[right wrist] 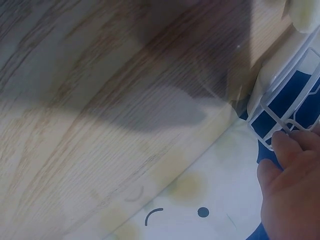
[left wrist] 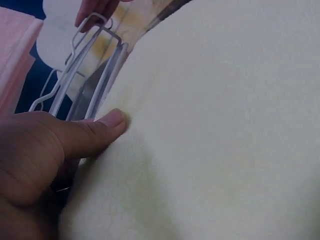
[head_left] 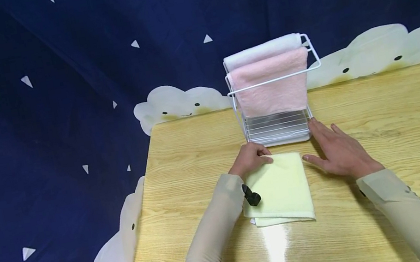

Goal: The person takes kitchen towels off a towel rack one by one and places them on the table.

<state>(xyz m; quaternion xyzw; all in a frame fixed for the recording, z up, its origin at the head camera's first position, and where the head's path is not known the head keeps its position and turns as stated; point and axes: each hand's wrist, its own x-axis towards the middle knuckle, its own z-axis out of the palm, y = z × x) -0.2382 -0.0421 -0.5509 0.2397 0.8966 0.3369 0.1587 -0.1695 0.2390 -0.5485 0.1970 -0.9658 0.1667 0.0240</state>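
A folded pale yellow towel lies on the table in front of a white wire towel rack. My left hand pinches the towel's far left edge, thumb on top; in the left wrist view the thumb presses the cloth and the other fingers are hidden beneath. My right hand is spread, its fingertips at the rack's lower right front corner; in the right wrist view the fingertips meet the wire frame. A pink towel hangs over the rack's front bar, a white towel behind it.
The rack stands on a grey-white base tray near the back of the wooden table. White cloud-shaped panels with drawn faces line the table's edge, against a dark blue curtain with white triangles.
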